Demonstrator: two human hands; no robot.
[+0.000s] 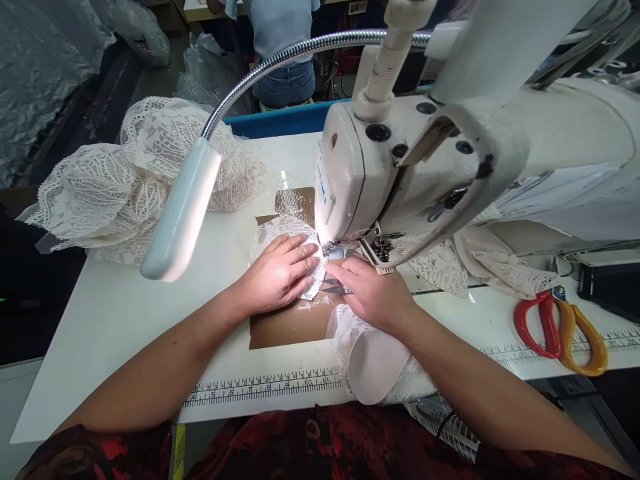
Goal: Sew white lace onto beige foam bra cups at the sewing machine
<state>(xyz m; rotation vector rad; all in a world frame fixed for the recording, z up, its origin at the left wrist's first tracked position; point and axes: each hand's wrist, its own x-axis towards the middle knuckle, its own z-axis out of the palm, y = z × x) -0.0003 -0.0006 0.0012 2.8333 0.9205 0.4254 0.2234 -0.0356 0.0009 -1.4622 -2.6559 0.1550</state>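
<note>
One lace piece (280, 227) was pressed flat by left hand (281, 272), fingers spread, at sewing machine (345, 177). Right hand (376, 293) was curled by lace edge; whether small scissors (334, 288) were gripped could not be told. Lace was best kept smooth, fingers well back.

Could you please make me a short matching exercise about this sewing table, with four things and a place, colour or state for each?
1. Left hand
2. Lace heap
3. Scissor handles
4. Ruler scale

A. Red and yellow
B. Along the near edge of the table
C. Flat on a white lace piece
D. At the table's far left, beyond the lamp head

Pairs: 1-C, 2-D, 3-A, 4-B
</note>
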